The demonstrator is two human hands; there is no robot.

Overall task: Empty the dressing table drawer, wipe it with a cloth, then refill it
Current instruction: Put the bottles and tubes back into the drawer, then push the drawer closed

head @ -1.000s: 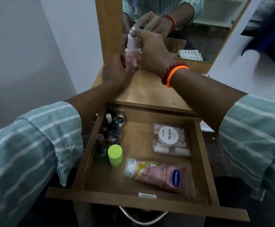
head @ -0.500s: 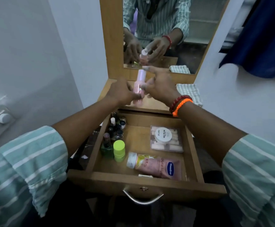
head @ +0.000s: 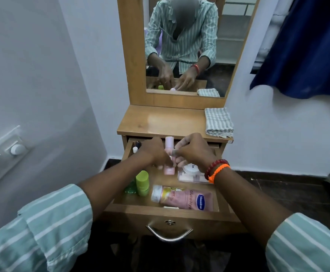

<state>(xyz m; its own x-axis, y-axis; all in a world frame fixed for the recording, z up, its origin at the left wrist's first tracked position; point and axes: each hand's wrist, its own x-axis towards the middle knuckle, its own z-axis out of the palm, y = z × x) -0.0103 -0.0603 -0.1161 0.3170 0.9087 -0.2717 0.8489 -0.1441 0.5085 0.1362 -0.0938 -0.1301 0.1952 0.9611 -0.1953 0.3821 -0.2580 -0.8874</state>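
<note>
The wooden drawer (head: pixel 168 214) stands pulled out below the dressing table top (head: pixel 160 122). Over its middle, my left hand (head: pixel 154 152) and my right hand (head: pixel 193 150) both hold an upright pale pink bottle (head: pixel 169 154) between their fingers. Inside the drawer lie a pink Vaseline tube (head: pixel 185 198), a lime green capped bottle (head: pixel 142 182), a clear box with a white round lid (head: pixel 191 174), and small nail polish bottles (head: pixel 135 147) at the back left, partly hidden by my left hand. A folded striped cloth (head: pixel 218 122) rests on the table top's right end.
A mirror (head: pixel 185 46) rises behind the table top and reflects my hands. White walls stand close on both sides, with a switch panel (head: pixel 5 154) on the left wall. A dark blue curtain (head: pixel 305 46) hangs at upper right. The drawer's metal handle (head: pixel 169 233) faces me.
Both hands have come down with the pink bottle from over the table top by the mirror to a spot over the open drawer. My head has pulled back, showing more of the mirror.
</note>
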